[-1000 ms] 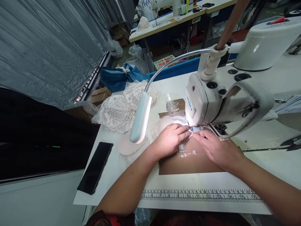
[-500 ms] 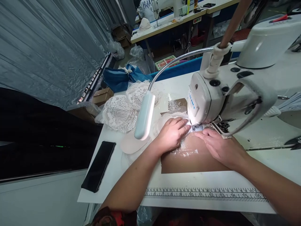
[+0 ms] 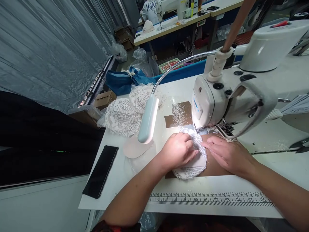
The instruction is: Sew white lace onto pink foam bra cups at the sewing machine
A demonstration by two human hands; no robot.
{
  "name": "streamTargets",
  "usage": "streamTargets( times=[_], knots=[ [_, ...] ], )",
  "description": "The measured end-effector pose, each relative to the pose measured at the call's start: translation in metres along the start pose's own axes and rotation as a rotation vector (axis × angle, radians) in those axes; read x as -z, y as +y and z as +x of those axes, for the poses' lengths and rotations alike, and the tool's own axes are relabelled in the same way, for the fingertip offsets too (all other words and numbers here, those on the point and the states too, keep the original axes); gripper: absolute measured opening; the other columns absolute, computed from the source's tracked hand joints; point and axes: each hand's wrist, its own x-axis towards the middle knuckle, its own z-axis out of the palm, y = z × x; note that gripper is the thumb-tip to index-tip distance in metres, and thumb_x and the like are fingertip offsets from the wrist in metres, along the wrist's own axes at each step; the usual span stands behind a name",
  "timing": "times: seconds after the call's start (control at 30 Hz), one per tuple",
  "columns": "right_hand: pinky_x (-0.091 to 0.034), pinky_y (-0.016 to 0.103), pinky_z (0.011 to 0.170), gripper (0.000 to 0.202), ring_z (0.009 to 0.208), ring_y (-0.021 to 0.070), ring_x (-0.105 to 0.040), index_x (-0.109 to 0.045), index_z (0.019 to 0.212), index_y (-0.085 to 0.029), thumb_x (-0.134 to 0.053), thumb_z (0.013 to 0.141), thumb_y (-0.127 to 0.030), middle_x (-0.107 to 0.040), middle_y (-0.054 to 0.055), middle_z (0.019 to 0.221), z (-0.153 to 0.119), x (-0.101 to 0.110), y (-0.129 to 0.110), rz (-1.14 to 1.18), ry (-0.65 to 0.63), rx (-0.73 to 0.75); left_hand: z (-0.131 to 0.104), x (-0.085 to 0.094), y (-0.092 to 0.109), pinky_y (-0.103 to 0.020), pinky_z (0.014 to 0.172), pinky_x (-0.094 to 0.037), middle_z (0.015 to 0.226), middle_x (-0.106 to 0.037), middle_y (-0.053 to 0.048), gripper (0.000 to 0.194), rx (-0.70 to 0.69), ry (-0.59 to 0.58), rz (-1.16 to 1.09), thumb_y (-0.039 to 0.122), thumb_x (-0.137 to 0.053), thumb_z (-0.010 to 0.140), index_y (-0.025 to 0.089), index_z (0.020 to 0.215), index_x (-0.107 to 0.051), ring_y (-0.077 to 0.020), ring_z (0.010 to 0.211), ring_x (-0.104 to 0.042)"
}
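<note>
A white lace cup piece (image 3: 202, 160) lies at the needle end of the white sewing machine (image 3: 205, 101), over a brown sheet (image 3: 218, 169) taped to the table. My left hand (image 3: 180, 149) is closed on the lace cup piece, its fingers curled and the thumb lying across the top. On the other side, my right hand (image 3: 224, 153) rests low over the brown sheet. Its index finger is stretched out and touches the right edge of the lace. Under the machine head, the presser foot and needle are mostly hidden.
More lace cups (image 3: 123, 116) and a smooth pale pad (image 3: 137, 146) lie to the left. A lamp (image 3: 148, 120) on a bendy neck hangs above them. A black phone (image 3: 100, 171) lies near the left edge. A ruler strip (image 3: 210, 199) runs along the front.
The lace cup piece has turned and come toward me, now spreading between my hands. My left hand moved slightly nearer and its fingers curled. More of the brown patch behind shows.
</note>
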Motion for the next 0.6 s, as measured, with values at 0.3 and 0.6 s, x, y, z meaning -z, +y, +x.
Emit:
streamTargets(
  times=[0.3,0.6],
  knots=[
    [-0.035,0.028,0.057,0.038,0.074,0.0186,-0.057,-0.072,0.109,-0.026,-0.04,0.09,-0.015,-0.068,0.006,0.087,-0.003,0.001,-0.003,0.008,0.021,-0.082,-0.003,-0.003,0.0,-0.037,0.078,-0.046,0.104,-0.065,-0.009,0.023,-0.033,-0.054,0.027,0.029,-0.048,0.093,0.014,0.104,-0.062,-0.0233,0.09,-0.06],
    [-0.033,0.031,0.058,0.037,0.065,0.0169,-0.055,-0.072,0.104,-0.021,-0.042,0.085,-0.008,-0.069,0.005,0.085,0.008,0.006,-0.01,-0.082,0.051,-0.029,-0.002,-0.009,-0.003,-0.041,0.076,-0.046,0.15,-0.048,-0.012,0.052,-0.101,-0.038,0.106,0.031,-0.04,0.095,0.01,0.141,-0.05,-0.0264,0.098,-0.059]
  ],
)
